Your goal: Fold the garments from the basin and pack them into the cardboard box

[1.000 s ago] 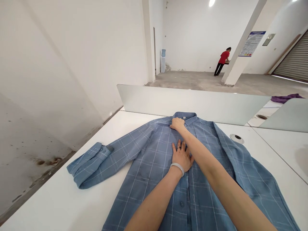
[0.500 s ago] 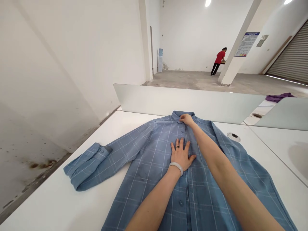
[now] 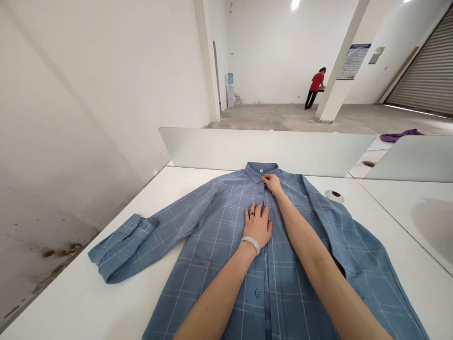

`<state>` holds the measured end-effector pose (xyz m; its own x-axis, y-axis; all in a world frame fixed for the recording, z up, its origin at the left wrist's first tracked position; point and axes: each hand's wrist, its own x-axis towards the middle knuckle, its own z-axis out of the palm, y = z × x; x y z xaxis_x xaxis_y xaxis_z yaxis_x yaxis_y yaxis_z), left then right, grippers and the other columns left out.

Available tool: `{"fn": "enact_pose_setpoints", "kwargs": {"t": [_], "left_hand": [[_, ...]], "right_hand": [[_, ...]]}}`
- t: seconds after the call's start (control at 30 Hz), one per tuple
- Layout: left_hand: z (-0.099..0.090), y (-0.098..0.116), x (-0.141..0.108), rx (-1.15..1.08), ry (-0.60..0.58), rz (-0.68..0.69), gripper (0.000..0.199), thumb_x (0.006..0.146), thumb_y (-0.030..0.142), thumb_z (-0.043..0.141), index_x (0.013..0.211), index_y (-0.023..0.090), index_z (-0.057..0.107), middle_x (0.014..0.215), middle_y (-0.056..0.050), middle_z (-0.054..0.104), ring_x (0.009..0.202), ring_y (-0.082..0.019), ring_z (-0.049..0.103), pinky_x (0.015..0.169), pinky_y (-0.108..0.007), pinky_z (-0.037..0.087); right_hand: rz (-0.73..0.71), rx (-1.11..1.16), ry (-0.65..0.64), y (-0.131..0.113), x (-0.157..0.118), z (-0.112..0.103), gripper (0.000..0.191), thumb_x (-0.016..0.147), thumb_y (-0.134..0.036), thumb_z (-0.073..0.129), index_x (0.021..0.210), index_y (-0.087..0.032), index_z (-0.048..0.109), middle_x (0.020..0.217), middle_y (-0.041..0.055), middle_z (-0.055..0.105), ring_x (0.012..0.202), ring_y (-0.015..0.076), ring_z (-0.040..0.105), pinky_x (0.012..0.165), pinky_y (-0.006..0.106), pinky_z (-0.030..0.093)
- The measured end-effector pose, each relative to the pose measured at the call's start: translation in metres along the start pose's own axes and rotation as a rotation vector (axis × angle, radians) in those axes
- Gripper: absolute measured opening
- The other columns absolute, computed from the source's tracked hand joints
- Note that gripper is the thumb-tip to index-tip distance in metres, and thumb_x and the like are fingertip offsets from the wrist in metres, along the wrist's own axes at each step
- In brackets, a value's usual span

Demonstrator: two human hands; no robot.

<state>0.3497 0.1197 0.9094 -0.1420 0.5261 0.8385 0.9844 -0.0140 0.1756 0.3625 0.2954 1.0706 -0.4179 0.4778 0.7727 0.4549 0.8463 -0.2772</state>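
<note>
White walls (image 3: 106, 80), bare concrete floor (image 3: 269, 115), square pillar (image 3: 331, 94), metal roller shutter (image 3: 424, 61)

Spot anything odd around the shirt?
The sleeve on the left of the shirt is doubled over near the cuff, so it sits bunched while the rest lies flat. Rust-brown stains also mark the white wall beside the table.

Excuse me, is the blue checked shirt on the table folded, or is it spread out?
Spread out, front up: the blue checked shirt lies flat with collar and buttons showing, one sleeve stretched sideways.
</note>
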Motion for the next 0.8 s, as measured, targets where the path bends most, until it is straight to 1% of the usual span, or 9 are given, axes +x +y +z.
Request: {"fn": "enact_pose_setpoints", "kwargs": {"t": [0.07, 0.13, 0.23, 0.4, 0.47, 0.53, 0.63, 0.73, 0.8], "left_hand": [[-0.004, 0.006, -0.004, 0.02, 0.038, -0.008, 0.043, 0.09, 0.025, 0.043, 0.132, 0.02, 0.045, 0.141, -0.011, 0.038, 0.137, -0.032, 0.023, 0.112, -0.054, 0.021], [-0.008, 0.016, -0.012, 0.038, 0.065, -0.01, 0.037, 0.087, 0.022, 0.046, 0.124, 0.02, 0.051, 0.133, -0.01, 0.044, 0.129, -0.03, 0.033, 0.107, -0.051, 0.03], [-0.02, 0.035, -0.036, 0.072, 0.016, -0.011, 0.028, 0.086, 0.02, 0.047, 0.113, 0.019, 0.054, 0.116, -0.01, 0.05, 0.109, -0.027, 0.048, 0.093, -0.043, 0.044], [-0.057, 0.063, -0.113, 0.096, -0.263, -0.081, 0.025, 0.086, 0.018, 0.044, 0.11, 0.018, 0.052, 0.112, -0.009, 0.052, 0.092, -0.023, 0.058, 0.073, -0.034, 0.052], [-0.071, 0.071, -0.151, 0.073, -0.406, -0.149, 0.028, 0.085, 0.016, 0.044, 0.111, 0.021, 0.053, 0.113, -0.007, 0.054, 0.091, -0.022, 0.06, 0.071, -0.034, 0.053], [-0.077, 0.077, -0.186, 0.042, -0.531, -0.227, 0.033, 0.082, 0.014, 0.047, 0.113, 0.023, 0.053, 0.115, -0.006, 0.056, 0.092, -0.022, 0.062, 0.074, -0.035, 0.054], [-0.07, 0.082, -0.227, 0.027, -0.571, -0.343, 0.043, 0.076, 0.009, 0.048, 0.116, 0.023, 0.055, 0.119, -0.007, 0.056, 0.095, -0.021, 0.062, 0.078, -0.031, 0.054], [-0.053, 0.082, -0.251, 0.073, -0.451, -0.413, 0.053, 0.074, 0.002, 0.042, 0.122, 0.021, 0.054, 0.124, -0.009, 0.055, 0.1, -0.019, 0.061, 0.085, -0.028, 0.052], [-0.044, 0.081, -0.26, 0.126, -0.386, -0.426, 0.057, 0.074, 0.002, 0.041, 0.127, 0.02, 0.051, 0.127, -0.011, 0.054, 0.104, -0.02, 0.061, 0.086, -0.028, 0.052]], "right_hand": [[-0.004, 0.006, 0.058, 0.003, -0.002, 0.005, 0.027, 0.084, -0.029, 0.05, 0.095, -0.014, 0.071, 0.077, 0.0041, 0.07, 0.074, 0.0148, 0.065, 0.076, 0.022, 0.045], [-0.004, 0.006, 0.1, 0.004, -0.003, 0.007, 0.029, 0.083, -0.03, 0.051, 0.097, -0.013, 0.071, 0.079, 0.0063, 0.071, 0.078, 0.0168, 0.065, 0.078, 0.024, 0.045], [-0.002, 0.012, 0.139, 0.005, -0.002, 0.007, 0.032, 0.083, -0.03, 0.051, 0.102, -0.011, 0.069, 0.085, 0.0098, 0.071, 0.083, 0.0191, 0.065, 0.081, 0.027, 0.045], [-0.016, 0.041, 0.11, 0.011, 0.003, 0.007, 0.032, 0.081, -0.027, 0.053, 0.104, -0.012, 0.069, 0.092, 0.0106, 0.071, 0.086, 0.0192, 0.065, 0.083, 0.028, 0.045], [-0.016, 0.061, 0.063, 0.014, 0.006, 0.006, 0.03, 0.081, -0.024, 0.054, 0.103, -0.011, 0.069, 0.09, 0.0098, 0.071, 0.078, 0.0172, 0.065, 0.078, 0.026, 0.047], [-0.015, 0.083, 0.017, 0.017, 0.009, 0.006, 0.03, 0.081, -0.022, 0.054, 0.104, -0.01, 0.069, 0.087, 0.0089, 0.071, 0.069, 0.0151, 0.065, 0.072, 0.024, 0.048], [-0.024, 0.096, 0.013, 0.019, 0.009, 0.006, 0.031, 0.082, -0.021, 0.052, 0.106, -0.009, 0.068, 0.091, 0.0105, 0.071, 0.072, 0.0162, 0.065, 0.074, 0.025, 0.048], [-0.043, 0.092, 0.062, 0.019, 0.007, 0.007, 0.032, 0.082, -0.022, 0.053, 0.108, -0.01, 0.067, 0.103, 0.0142, 0.068, 0.093, 0.0213, 0.064, 0.086, 0.03, 0.046], [-0.05, 0.097, 0.074, 0.02, 0.007, 0.008, 0.032, 0.081, -0.022, 0.054, 0.107, -0.01, 0.068, 0.104, 0.0149, 0.068, 0.099, 0.0226, 0.062, 0.09, 0.032, 0.044]]}}
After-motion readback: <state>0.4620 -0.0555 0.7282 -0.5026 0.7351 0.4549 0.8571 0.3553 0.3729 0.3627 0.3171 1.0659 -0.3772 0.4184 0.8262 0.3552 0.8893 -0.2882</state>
